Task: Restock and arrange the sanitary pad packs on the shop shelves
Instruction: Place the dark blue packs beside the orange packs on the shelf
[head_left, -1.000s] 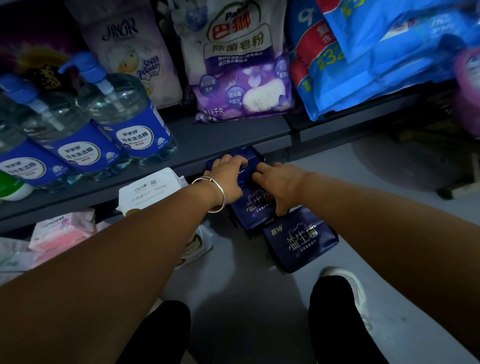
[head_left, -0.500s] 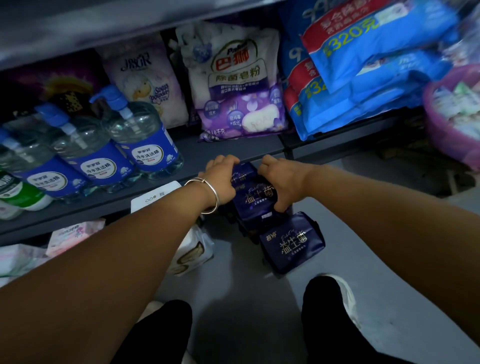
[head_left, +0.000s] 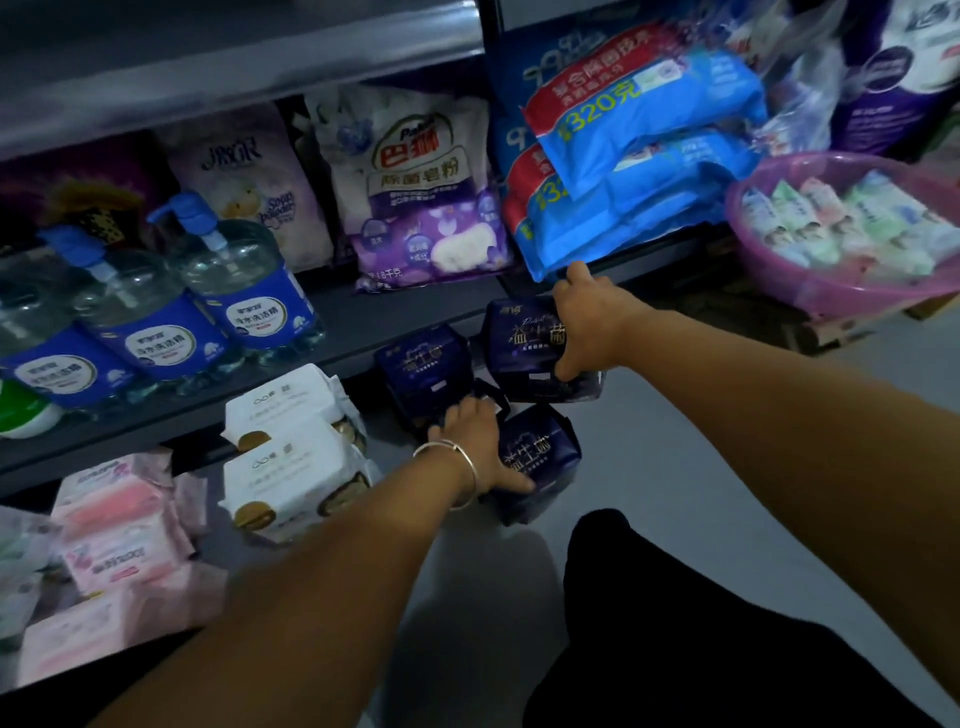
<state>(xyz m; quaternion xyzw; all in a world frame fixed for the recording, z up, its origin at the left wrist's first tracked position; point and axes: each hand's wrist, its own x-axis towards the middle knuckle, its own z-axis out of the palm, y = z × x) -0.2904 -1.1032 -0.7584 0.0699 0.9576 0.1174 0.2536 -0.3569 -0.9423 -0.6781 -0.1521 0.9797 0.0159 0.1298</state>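
Three dark blue sanitary pad packs sit at the foot of the shelves. My right hand (head_left: 589, 317) grips the raised right pack (head_left: 519, 343) across its side, thumb below and fingers over the top. My left hand (head_left: 480, 447), a silver bangle on its wrist, grips the nearest pack (head_left: 543, 457) on the floor. A third blue pack (head_left: 421, 366) stands under the shelf edge, untouched. White packs (head_left: 291, 457) and pink packs (head_left: 114, 519) are stacked on the bottom level to the left.
The grey shelf (head_left: 363, 322) above holds pump bottles (head_left: 239, 291), soap powder bags (head_left: 421, 192) and blue bags (head_left: 639, 156). A pink basin (head_left: 841, 280) of small packets stands at right. My dark-trousered knee (head_left: 675, 597) is low in front; grey floor (head_left: 701, 441) lies between.
My hands have parted: the right lifted one blue pack up and to the right, the left dropped onto the nearest pack on the floor. The view shifted up and right.
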